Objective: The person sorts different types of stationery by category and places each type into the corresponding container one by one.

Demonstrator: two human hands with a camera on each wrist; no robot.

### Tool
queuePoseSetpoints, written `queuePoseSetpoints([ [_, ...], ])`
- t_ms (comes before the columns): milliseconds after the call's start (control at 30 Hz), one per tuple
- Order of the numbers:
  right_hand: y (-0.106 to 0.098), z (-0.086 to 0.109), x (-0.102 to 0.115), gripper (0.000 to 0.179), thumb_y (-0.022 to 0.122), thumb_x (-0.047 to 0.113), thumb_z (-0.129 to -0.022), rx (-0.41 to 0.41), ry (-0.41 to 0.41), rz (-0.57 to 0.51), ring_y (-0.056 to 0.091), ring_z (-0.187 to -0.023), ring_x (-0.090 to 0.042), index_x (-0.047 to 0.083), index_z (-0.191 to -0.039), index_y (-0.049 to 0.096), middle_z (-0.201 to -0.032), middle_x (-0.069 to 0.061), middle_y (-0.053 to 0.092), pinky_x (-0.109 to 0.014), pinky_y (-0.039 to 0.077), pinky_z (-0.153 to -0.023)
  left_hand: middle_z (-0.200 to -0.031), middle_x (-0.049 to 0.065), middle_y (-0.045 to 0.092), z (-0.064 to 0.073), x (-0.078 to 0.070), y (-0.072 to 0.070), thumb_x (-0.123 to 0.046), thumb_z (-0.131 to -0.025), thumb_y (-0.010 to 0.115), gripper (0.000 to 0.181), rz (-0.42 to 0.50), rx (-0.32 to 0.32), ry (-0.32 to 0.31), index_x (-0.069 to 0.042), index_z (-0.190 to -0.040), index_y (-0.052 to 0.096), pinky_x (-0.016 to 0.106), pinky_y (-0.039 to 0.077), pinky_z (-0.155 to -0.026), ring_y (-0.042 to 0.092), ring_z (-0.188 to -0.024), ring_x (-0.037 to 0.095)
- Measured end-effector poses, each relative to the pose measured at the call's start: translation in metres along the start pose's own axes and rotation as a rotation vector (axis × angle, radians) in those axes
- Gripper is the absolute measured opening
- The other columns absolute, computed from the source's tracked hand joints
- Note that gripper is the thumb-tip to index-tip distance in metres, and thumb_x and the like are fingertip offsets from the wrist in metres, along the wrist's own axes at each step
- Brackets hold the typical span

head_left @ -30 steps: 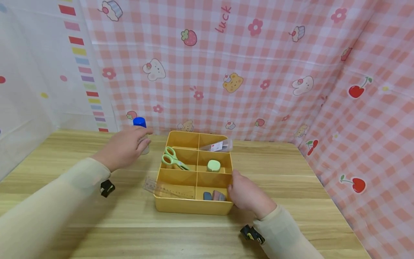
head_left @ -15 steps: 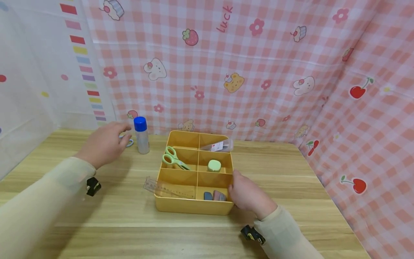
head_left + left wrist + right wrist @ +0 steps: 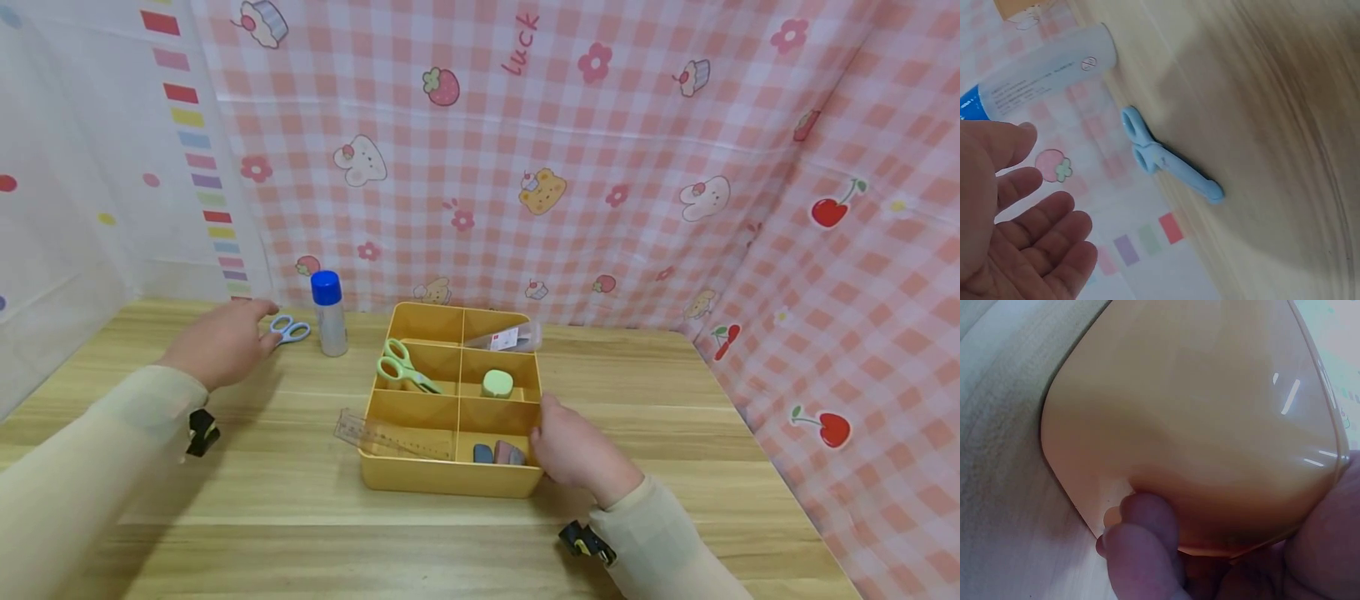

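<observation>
My left hand (image 3: 220, 343) hovers above the table at the left, its fingers loosely bent and holding nothing. Close by lie light blue scissors (image 3: 1172, 164), apart from the fingers in the left wrist view. A clear glue bottle (image 3: 332, 332) with a blue cap stands upright just right of them. My right hand (image 3: 573, 446) grips the right wall of a yellow compartment box (image 3: 450, 479), thumb at the rim and fingertips (image 3: 1141, 562) against the outside. Inside the box are green scissors (image 3: 405, 369), a clear ruler (image 3: 390, 437), a pale green rounded block (image 3: 497, 384) and small blue and pink pieces (image 3: 501, 453).
A clear packet with a white label (image 3: 504, 338) leans in the box's back right compartment. The ruler sticks out past the box's left wall. A pink checked cloth (image 3: 480, 167) rises behind the wooden table (image 3: 637, 358) and along its right side.
My left hand has let go of the glue bottle and moved left, beside the blue scissors, which have come into sight. The bottle stands where it was. My right hand stays on the box.
</observation>
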State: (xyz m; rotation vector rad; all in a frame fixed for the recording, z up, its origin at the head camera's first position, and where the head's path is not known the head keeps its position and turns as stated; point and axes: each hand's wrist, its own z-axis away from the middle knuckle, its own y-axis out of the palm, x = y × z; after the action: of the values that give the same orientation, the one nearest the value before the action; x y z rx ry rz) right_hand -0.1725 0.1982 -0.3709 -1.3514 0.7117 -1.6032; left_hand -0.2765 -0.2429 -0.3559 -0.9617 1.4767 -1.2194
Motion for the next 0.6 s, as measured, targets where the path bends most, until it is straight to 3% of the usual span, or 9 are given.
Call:
queuePoseSetpoints([
  [400, -0.002, 0.000, 0.000, 0.046, 0.048, 0.011, -0.107, -0.007, -0.003, 0.023, 0.062, -0.077, -0.023, -0.010, -0.147, 0.041, -0.121, -0.026, 0.065, -0.032, 0.050, -0.057, -0.137, 0.037, 0.061, -0.002, 0.011, 0.017, -0.021, -0.103, 0.062, 0.056, -0.021, 0.073, 0.037, 0.010, -0.148, 0.050, 0.071, 0.049, -0.101, 0.061, -0.123, 0.055],
  [500, -0.002, 0.000, 0.000, 0.045, 0.049, 0.011, -0.107, -0.008, -0.004, 0.025, 0.062, -0.076, -0.023, -0.010, -0.146, 0.041, -0.120, -0.026, 0.066, -0.032, 0.051, -0.057, -0.123, 0.031, 0.069, -0.003, 0.013, 0.020, -0.020, -0.102, 0.063, 0.050, -0.034, 0.076, 0.053, 0.010, -0.142, 0.054, 0.068, 0.054, -0.094, 0.069, -0.107, 0.046],
  [600, -0.001, 0.000, 0.000, 0.045, 0.049, 0.011, -0.107, -0.005, -0.004, 0.022, 0.061, -0.074, -0.023, -0.011, -0.146, 0.041, -0.118, -0.026, 0.066, -0.032, 0.051, -0.056, -0.100, 0.019, 0.070, -0.004, 0.015, 0.022, -0.017, -0.100, 0.065, 0.035, -0.044, 0.080, 0.078, 0.007, -0.126, 0.060, 0.062, 0.058, -0.085, 0.066, -0.087, 0.034],
])
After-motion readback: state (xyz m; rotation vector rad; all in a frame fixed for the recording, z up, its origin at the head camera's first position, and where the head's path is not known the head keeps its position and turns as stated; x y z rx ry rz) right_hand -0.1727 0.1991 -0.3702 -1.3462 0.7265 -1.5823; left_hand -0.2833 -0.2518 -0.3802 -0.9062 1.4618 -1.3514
